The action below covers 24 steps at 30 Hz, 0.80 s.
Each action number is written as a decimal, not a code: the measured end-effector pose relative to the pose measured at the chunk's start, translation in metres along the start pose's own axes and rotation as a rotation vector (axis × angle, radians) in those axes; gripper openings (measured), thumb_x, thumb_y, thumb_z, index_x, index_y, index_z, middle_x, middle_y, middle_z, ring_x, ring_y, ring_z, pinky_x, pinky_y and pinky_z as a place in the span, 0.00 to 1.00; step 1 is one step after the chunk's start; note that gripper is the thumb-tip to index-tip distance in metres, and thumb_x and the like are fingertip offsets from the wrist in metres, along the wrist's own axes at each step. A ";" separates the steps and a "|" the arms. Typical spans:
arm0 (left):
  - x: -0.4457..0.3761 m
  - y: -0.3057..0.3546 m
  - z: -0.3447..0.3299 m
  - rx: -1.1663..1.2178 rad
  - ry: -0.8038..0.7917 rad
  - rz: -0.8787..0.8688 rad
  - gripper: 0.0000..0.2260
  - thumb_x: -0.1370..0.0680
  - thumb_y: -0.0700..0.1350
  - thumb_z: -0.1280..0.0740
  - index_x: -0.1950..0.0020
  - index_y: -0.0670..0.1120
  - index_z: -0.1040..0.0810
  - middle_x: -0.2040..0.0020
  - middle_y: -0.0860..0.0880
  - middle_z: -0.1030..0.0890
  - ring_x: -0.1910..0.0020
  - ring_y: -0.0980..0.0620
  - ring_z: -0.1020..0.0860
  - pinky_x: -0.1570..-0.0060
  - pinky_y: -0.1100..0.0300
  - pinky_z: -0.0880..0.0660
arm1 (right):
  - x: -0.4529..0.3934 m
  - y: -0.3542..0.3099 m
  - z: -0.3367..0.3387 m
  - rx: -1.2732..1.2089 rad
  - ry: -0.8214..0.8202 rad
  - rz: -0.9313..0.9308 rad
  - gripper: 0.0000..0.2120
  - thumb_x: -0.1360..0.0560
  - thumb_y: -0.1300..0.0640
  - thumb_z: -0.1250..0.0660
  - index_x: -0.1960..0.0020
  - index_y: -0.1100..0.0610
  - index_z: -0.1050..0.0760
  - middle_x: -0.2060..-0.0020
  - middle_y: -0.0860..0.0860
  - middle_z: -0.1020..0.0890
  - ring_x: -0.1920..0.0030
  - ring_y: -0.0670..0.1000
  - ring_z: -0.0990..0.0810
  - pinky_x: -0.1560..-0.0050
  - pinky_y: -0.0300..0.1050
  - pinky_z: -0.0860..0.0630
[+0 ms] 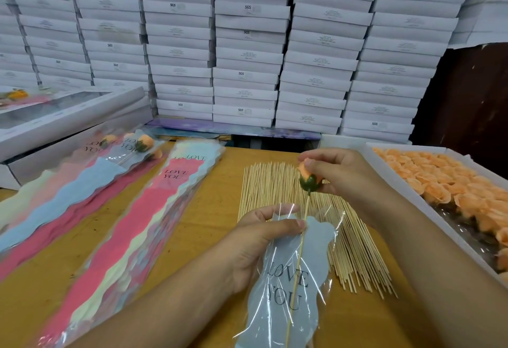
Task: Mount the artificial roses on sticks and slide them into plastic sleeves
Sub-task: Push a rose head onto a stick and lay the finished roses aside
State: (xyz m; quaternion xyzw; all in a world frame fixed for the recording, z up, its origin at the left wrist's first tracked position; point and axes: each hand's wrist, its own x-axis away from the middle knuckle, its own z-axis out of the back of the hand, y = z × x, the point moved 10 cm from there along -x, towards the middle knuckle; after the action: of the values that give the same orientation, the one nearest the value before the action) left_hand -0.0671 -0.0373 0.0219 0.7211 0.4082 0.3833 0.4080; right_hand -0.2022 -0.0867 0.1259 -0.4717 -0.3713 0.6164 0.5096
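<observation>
Your right hand (338, 171) pinches the rose (308, 177), its stick (298, 259) already inside the sleeve (291, 287) your left hand (264, 235) grips at the mouth. Tilt it and the tip may snag or pierce the film.

Bare table (209, 210) btwn sleeve stack (154, 221) & sticks (354, 251); rose tray (412, 191) blocking rt.
</observation>
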 end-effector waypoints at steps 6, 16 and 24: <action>-0.002 0.003 0.006 0.044 0.036 -0.008 0.24 0.36 0.37 0.23 0.39 0.43 0.19 0.51 0.39 0.14 0.61 0.46 0.16 0.59 0.55 0.18 | 0.005 0.005 -0.010 0.062 -0.042 0.034 0.08 0.22 0.58 0.32 0.51 0.48 0.15 0.57 0.43 0.13 0.57 0.43 0.15 0.63 0.32 0.23; -0.007 0.004 0.012 0.027 0.036 -0.018 0.18 0.31 0.37 0.23 0.42 0.41 0.17 0.48 0.37 0.15 0.60 0.46 0.15 0.62 0.57 0.19 | 0.010 0.019 -0.025 0.078 -0.092 -0.019 0.10 0.22 0.62 0.33 0.51 0.51 0.15 0.58 0.44 0.13 0.58 0.42 0.15 0.59 0.36 0.20; -0.007 0.006 0.013 0.047 0.054 -0.038 0.15 0.31 0.43 0.22 0.46 0.41 0.16 0.55 0.42 0.13 0.64 0.50 0.15 0.68 0.63 0.21 | 0.010 0.024 -0.028 0.045 -0.049 0.009 0.06 0.24 0.58 0.29 0.54 0.47 0.15 0.54 0.47 0.14 0.53 0.51 0.15 0.44 0.57 0.18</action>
State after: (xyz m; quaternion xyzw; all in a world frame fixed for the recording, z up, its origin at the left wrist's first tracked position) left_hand -0.0568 -0.0497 0.0210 0.7120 0.4415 0.3853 0.3870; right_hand -0.1823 -0.0822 0.0931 -0.4466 -0.3673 0.6383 0.5082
